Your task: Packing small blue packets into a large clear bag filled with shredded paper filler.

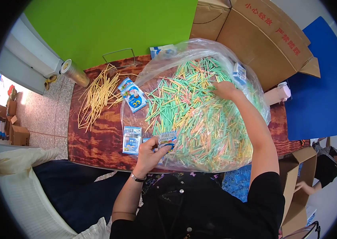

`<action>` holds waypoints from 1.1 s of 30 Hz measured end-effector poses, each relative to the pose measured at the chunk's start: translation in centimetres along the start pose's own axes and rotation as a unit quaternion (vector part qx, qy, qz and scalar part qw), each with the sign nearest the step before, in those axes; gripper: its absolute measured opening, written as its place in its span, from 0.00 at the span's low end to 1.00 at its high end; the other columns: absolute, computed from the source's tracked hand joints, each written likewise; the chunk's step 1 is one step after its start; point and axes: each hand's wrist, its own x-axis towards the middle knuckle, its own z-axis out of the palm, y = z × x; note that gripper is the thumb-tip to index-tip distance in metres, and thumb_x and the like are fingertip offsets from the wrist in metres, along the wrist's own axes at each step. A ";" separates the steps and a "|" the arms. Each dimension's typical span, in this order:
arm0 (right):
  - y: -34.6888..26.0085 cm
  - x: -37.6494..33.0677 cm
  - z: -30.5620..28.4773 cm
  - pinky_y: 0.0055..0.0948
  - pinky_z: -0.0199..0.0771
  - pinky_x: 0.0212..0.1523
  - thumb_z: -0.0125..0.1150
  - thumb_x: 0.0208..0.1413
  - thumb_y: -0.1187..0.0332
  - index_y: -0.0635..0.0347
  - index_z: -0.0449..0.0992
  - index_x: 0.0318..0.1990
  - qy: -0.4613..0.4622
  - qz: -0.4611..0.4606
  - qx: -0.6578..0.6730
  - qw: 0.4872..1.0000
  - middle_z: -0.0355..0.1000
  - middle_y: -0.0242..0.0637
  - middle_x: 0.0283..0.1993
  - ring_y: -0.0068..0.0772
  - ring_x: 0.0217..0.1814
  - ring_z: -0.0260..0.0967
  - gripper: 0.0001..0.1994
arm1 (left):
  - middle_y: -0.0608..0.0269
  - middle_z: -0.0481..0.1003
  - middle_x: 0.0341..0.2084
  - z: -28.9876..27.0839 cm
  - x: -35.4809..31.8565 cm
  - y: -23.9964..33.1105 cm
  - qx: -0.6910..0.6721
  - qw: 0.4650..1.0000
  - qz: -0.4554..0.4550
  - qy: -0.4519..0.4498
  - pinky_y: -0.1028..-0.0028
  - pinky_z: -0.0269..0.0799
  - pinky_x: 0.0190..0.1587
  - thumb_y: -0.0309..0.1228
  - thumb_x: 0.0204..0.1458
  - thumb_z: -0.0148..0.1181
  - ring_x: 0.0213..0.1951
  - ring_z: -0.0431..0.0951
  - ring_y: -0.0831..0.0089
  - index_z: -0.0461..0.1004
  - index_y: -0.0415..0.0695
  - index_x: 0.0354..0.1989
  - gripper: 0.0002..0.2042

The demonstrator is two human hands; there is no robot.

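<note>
My left hand (149, 156) is closed on a small blue-and-white packet (167, 138), pinched at the table's near side. Over a big heap of thin green, yellow and pink sticks (200, 115), my right hand (226, 90) reaches down at the far side. Its fingers are drawn together against the sticks; whatever they hold is hidden. The heap lies in a large clear plastic bag (200, 44), spread wide. Left of it rest a blue-and-white packet (133, 96) and a paler packet (132, 140). A further packet (239, 74) lies on the bag near my right hand.
Loose yellow sticks (98, 99) are piled on the left of the red-brown table (96, 149), beside a wire stand (119, 57) and a clear roll (74, 73). A cardboard box (264, 42) stands behind the bag. At the right, another person (330, 159) reaches toward an open carton (296, 179).
</note>
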 end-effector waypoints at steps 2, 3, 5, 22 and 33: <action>0.2 0.2 0.1 0.50 0.71 0.45 0.55 0.57 0.56 0.54 0.70 0.53 -0.002 -0.016 -0.007 1.000 0.74 0.51 0.39 0.56 0.45 0.72 0.19 | 0.70 0.78 0.26 0.0 0.1 0.1 0.017 1.000 0.001 -0.008 0.83 0.65 0.27 0.28 0.49 0.67 0.26 0.70 0.89 0.79 0.39 0.41 0.11; 0.0 0.2 -0.1 0.50 0.70 0.46 0.55 0.58 0.57 0.53 0.72 0.52 -0.004 -0.031 -0.014 0.999 0.74 0.50 0.39 0.56 0.45 0.72 0.18 | 0.70 0.78 0.26 0.0 0.1 0.3 0.018 1.000 0.002 -0.008 0.83 0.65 0.27 0.28 0.49 0.67 0.26 0.70 0.89 0.79 0.39 0.41 0.11; 0.9 0.0 0.6 0.49 0.70 0.46 0.54 0.58 0.57 0.53 0.72 0.50 0.039 -0.045 -0.015 0.998 0.74 0.49 0.39 0.54 0.45 0.72 0.16 | 0.63 0.79 0.37 0.1 0.1 0.8 0.037 0.998 -0.021 -0.047 0.78 0.75 0.42 0.20 0.50 0.64 0.38 0.77 0.81 0.76 0.35 0.46 0.14; -1.8 -9.6 -6.4 0.41 0.73 0.41 0.50 0.58 0.65 0.60 0.78 0.43 -0.092 -0.037 -0.156 0.983 0.78 0.43 0.40 0.44 0.43 0.76 0.13 | 0.64 0.79 0.38 -0.2 -0.7 -0.7 0.025 0.997 -0.029 -0.060 0.78 0.75 0.42 0.19 0.50 0.63 0.39 0.77 0.81 0.76 0.36 0.47 0.15; -5.2 -7.4 -0.7 0.39 0.76 0.43 0.51 0.53 0.69 0.58 0.82 0.38 -0.148 -0.025 -0.243 0.958 0.78 0.42 0.43 0.42 0.46 0.77 0.12 | 0.67 0.79 0.34 -0.1 -0.8 1.1 0.045 0.998 0.032 0.002 0.80 0.73 0.36 0.21 0.49 0.65 0.34 0.76 0.84 0.77 0.38 0.45 0.13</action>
